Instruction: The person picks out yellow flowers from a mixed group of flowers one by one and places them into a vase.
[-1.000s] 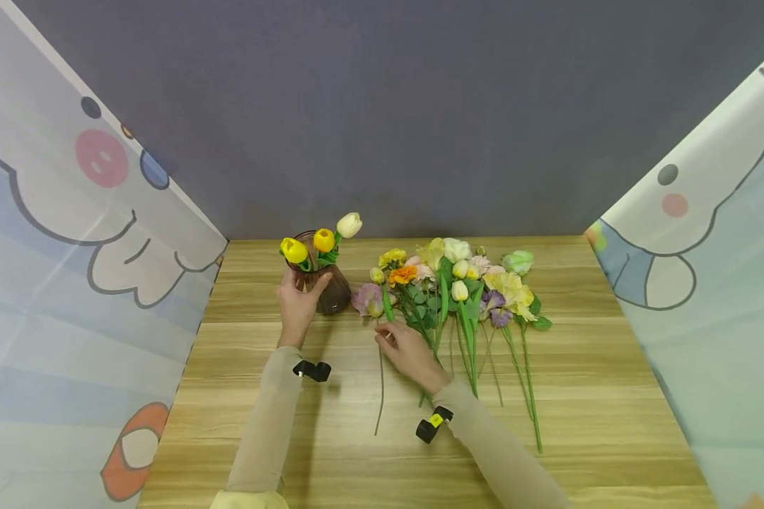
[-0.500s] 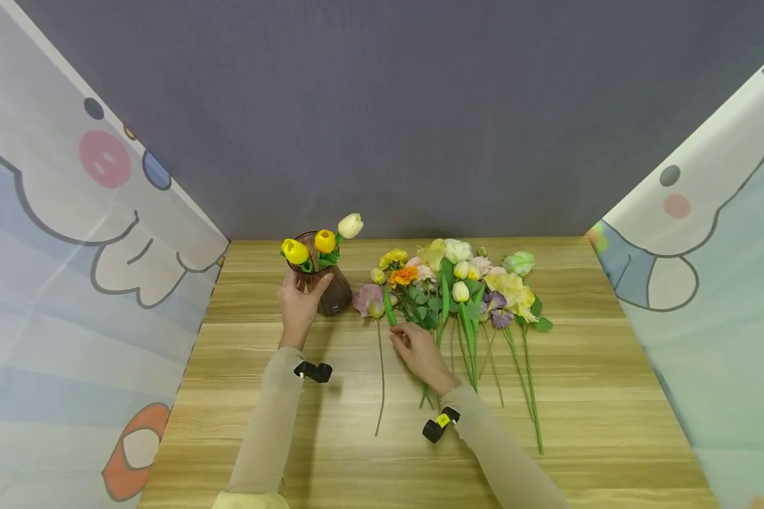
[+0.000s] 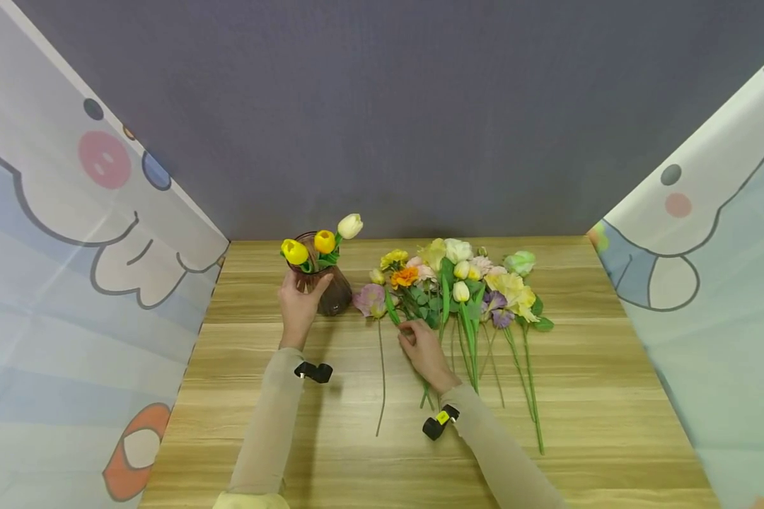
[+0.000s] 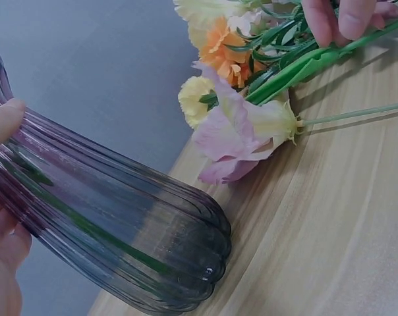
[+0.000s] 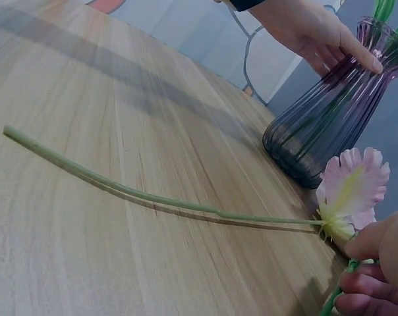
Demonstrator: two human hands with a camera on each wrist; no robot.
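Observation:
My left hand (image 3: pixel 298 305) grips the neck of a ribbed purple glass vase (image 3: pixel 334 291), which leans on the table. Two yellow tulips (image 3: pixel 295 252) and a white tulip (image 3: pixel 350 226) stand in it, their green stems showing through the glass in the left wrist view. Between thumb and fingers, my right hand (image 3: pixel 425 352) pinches the bright green stem (image 5: pixel 331 301) of a tulip with a long leaf (image 4: pixel 288 78); which flower head belongs to it is unclear. Close by, a pink-lilac flower (image 3: pixel 370 300) lies with its thin stem (image 5: pixel 153 197) stretched toward the front.
To the right, a loose pile of artificial flowers covers the table (image 3: pixel 586 382): an orange bloom (image 3: pixel 404 276), a white rose-like bloom (image 3: pixel 458 249), a purple iris-like flower (image 3: pixel 498 309) and several more. A grey wall (image 3: pixel 382 120) rises behind; printed cloth panels flank both sides.
My right hand has shifted right, away from the pink-lilac flower's stem, and the green leaf at its fingers has swung slightly right. My left hand and the vase stay nearly still.

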